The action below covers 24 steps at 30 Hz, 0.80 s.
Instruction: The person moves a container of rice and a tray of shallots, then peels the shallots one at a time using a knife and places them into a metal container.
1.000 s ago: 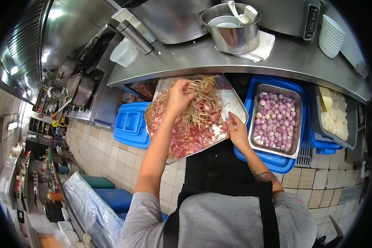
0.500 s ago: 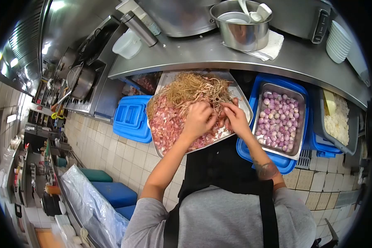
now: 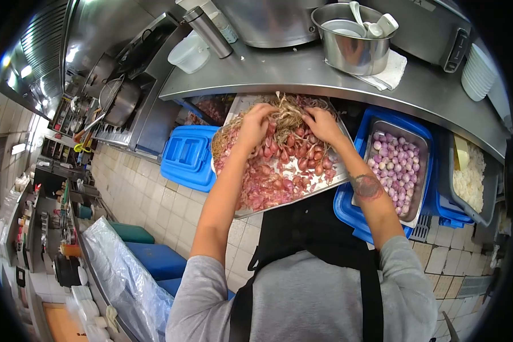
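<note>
A metal tray (image 3: 341, 178) holds reddish skins (image 3: 256, 185) and a bunch of red shallots (image 3: 305, 154) with dry stalks (image 3: 288, 111). My left hand (image 3: 256, 125) has its fingers closed on the left side of the stalks. My right hand (image 3: 323, 124) grips them from the right. The shallots hang toward me below the stalks, between and below both hands. My fingertips are partly hidden in the stalks.
A blue container (image 3: 347, 214) with a pan of peeled shallots (image 3: 393, 165) stands at the right, beside a grey bin (image 3: 487, 199). A blue lid (image 3: 185, 157) lies left. The steel counter (image 3: 290, 71) holds a metal pot (image 3: 356, 54).
Both hands have moved apart and up to the stalks. The bunch has been turned over or lifted, so its red shallots now show toward me. The view has shifted slightly.
</note>
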Motion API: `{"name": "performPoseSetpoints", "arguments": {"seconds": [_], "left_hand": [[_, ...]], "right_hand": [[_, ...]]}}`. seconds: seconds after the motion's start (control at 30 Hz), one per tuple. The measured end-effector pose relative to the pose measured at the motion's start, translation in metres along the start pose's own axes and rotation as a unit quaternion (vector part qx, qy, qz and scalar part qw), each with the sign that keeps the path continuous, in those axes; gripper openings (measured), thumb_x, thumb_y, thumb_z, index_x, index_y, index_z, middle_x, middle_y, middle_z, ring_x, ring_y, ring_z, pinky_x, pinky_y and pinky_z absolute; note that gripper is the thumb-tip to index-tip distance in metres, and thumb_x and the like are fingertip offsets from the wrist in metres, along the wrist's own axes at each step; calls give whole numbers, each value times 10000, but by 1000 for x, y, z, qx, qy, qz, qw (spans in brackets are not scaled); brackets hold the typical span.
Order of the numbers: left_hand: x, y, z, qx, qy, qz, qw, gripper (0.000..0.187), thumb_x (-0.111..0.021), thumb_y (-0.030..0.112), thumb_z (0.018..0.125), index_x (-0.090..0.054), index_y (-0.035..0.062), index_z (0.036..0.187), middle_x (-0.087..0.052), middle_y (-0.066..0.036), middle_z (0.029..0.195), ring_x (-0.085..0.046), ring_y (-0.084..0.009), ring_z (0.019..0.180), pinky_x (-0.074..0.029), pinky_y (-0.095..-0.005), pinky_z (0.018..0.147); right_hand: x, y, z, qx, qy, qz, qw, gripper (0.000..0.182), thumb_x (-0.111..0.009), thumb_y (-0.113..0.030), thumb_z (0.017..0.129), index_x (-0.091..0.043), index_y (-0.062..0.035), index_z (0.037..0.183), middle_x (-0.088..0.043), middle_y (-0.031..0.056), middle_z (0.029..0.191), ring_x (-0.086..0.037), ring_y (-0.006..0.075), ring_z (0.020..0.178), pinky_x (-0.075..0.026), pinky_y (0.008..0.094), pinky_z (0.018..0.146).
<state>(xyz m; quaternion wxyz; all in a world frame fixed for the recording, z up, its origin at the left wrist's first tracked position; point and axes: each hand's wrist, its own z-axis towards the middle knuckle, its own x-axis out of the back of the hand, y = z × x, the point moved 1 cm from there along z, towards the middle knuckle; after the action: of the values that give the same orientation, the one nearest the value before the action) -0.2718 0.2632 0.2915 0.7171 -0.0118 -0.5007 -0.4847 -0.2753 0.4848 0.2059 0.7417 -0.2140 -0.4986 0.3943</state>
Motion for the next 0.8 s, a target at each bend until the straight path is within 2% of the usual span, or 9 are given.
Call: {"name": "performPoseSetpoints", "arguments": {"seconds": [0.1,0.2,0.23,0.33,0.43,0.57,0.67,0.73,0.8], "left_hand": [[-7,-45,-6,183,13,-201,962,306,-551,-105,744,-635,17,1011,-608,-42,729,-586,-99,669,-468,-250,620],[-35,-126,-42,245,108,-192,944,274,-577,-84,728,-652,19,970,-599,-23,732,-567,-87,653,-458,-244,601],[-26,-115,-47,269,104,-78,954,250,-639,-23,695,-659,34,938,-614,-45,719,-585,-147,614,-468,-274,590],[-16,-114,-53,259,131,48,956,268,-678,17,650,-659,45,916,-608,-81,735,-607,-233,631,-486,-324,618],[2,-74,-44,252,91,51,962,321,-688,30,614,-646,54,932,-594,-136,883,-609,-302,810,-485,-338,710],[19,-26,-58,160,214,50,962,348,-626,-18,634,-607,43,976,-513,-162,1066,-521,-304,1008,-448,-321,771],[21,15,-87,227,340,75,909,296,-565,-55,662,-598,26,944,-532,-155,1032,-540,-290,929,-447,-329,730],[8,33,-106,245,309,67,917,242,-514,-83,682,-587,1,896,-554,-152,951,-558,-280,839,-447,-332,697],[-18,44,-113,156,265,-23,951,137,-549,-55,715,-609,3,823,-581,-125,800,-587,-264,715,-459,-315,641]], "right_hand": [[2,-1,-7,32,-6,30,999,361,-549,-263,869,-610,17,1088,-615,223,1022,-585,395,951,-456,417,856],[1,-3,-7,53,24,47,997,354,-549,-245,872,-605,17,1103,-614,220,1031,-585,393,960,-455,412,863],[4,-9,-9,43,24,46,998,354,-552,-233,873,-596,17,1119,-605,216,1065,-580,383,983,-451,404,873],[8,-30,-17,67,55,65,994,352,-542,-220,880,-584,17,1137,-585,213,1112,-566,375,1016,-443,398,887],[15,-56,-33,54,54,84,994,337,-527,-196,890,-577,2,1158,-584,201,1086,-557,367,1024,-433,383,892],[22,-77,-53,32,26,117,992,319,-528,-186,893,-587,-5,1150,-584,184,1055,-577,353,970,-440,371,860],[13,-76,-64,6,1,154,988,299,-514,-170,913,-590,16,1133,-587,153,979,-621,275,787,-473,333,726],[14,-86,-72,-76,-47,235,968,293,-501,-165,926,-589,27,1130,-586,132,925,-626,215,670,-480,311,640],[9,-93,-76,-84,-73,272,956,295,-489,-168,940,-584,40,1127,-577,95,888,-562,129,516,-447,275,523]]}}
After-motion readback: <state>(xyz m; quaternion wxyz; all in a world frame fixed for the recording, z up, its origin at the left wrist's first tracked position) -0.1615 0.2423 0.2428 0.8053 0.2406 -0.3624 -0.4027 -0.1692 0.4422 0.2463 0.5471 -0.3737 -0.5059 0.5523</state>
